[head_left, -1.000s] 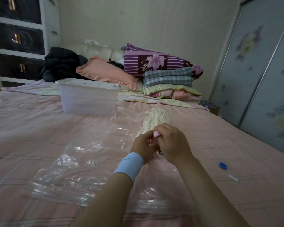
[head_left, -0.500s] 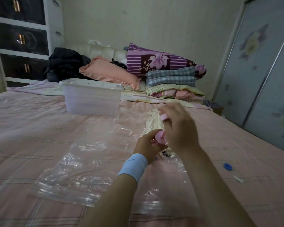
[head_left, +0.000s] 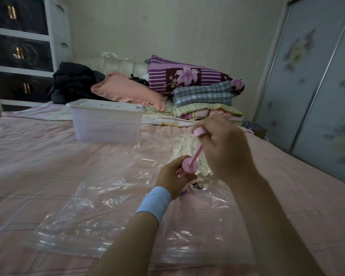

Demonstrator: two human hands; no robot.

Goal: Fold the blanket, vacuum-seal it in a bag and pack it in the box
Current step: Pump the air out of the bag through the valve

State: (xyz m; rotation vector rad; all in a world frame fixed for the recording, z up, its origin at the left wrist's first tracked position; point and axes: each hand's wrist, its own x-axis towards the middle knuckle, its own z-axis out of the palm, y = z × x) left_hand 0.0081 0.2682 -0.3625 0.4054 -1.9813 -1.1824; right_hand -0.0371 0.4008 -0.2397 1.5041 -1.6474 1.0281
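My left hand (head_left: 172, 176), wrist banded in blue, closes its grip low in front of me, while my right hand (head_left: 225, 148) is raised above it, fingers curled tight.

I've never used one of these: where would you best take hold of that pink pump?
Probably as the person does: left hand wrapped around the pink pump barrel from the side, just under its wide collar, which stops slipping; right hand gripping the top handle from above, since the thin rod slides straight up.
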